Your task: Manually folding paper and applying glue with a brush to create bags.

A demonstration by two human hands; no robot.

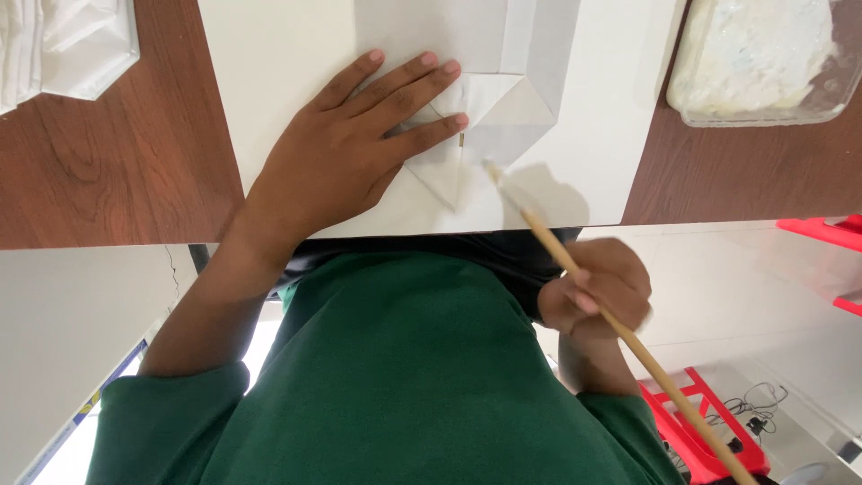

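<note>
Right hand (597,292) is fisted tight around a thin wooden brush handle (628,332); fingers wrap it mid-shaft, knuckles motion-blurred; the long end runs down-right and is cut off by the bottom frame edge; the bristle tip (492,171) sits on or just above the folded white paper (485,108), contact not resolvable through blur and its own shadow. Left hand (350,148) lies flat, fingers spread and extended, pressing on the paper's folded flaps; nothing gripped; its fingertips end just beside the diagonal creases. Paper looks like a bag bottom or envelope fold, white on a white sheet (269,54), so its edges are hard to separate; its upper part runs out of the top of frame. White sheet lies on a brown wooden table (99,171). Clear shallow tray (763,112) holding whitish paste sits at the upper right, well apart from the brush, cropped by the top and right edges. Stack of white folded material (67,40) at the upper left, mostly out of frame. Green shirt (404,386) fills the lower middle, hiding the table edge below; red frame (709,422) on the floor partly behind the handle.
</note>
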